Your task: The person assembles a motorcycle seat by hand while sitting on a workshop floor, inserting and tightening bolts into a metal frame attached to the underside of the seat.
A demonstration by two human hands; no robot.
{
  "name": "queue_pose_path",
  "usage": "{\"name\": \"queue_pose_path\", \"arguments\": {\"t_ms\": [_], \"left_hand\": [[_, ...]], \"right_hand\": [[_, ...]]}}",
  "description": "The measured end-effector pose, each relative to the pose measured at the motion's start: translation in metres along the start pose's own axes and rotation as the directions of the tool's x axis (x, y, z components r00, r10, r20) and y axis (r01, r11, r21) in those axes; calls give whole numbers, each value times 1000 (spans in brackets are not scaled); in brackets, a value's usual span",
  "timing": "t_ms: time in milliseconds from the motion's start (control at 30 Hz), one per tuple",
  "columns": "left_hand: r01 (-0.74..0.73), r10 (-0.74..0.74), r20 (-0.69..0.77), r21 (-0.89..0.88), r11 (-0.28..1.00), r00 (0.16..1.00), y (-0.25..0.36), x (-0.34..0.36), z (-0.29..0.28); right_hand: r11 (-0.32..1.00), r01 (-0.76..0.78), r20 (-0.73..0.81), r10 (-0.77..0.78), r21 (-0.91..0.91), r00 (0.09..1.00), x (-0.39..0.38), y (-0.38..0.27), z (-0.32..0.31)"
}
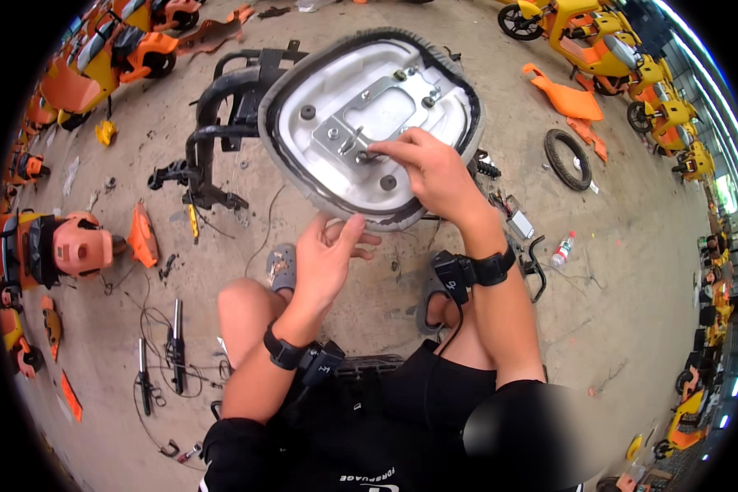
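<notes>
Hands [444, 176] half-curled at upturned seat [328, 92].

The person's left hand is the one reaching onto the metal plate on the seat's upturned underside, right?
Not the left hand: the head view shows the right hand reaching onto the metal plate on the seat's upturned underside.

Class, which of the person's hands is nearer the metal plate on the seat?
Right. The right hand is at the metal plate; the left hand is farther off, at the near rim of the seat.
</notes>
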State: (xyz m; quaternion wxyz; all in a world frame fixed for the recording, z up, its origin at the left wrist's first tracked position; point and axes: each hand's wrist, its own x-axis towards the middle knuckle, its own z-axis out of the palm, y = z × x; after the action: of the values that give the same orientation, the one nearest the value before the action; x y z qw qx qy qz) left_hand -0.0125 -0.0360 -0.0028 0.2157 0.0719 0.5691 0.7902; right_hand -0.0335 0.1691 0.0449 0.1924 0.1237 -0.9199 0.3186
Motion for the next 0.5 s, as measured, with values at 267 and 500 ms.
{"name": "queue_pose_path", "arguments": {"t_ms": [267, 500], "left_hand": [[6, -6, -6, -2, 1000, 1000, 1, 1, -1], [-23, 23, -34, 9, 1000, 999, -2, 2, 0]], "right_hand": [[993, 36, 9, -35, -109, 999, -4, -9, -2], [996, -90, 77, 91, -22, 993, 0, -17, -8]]}}
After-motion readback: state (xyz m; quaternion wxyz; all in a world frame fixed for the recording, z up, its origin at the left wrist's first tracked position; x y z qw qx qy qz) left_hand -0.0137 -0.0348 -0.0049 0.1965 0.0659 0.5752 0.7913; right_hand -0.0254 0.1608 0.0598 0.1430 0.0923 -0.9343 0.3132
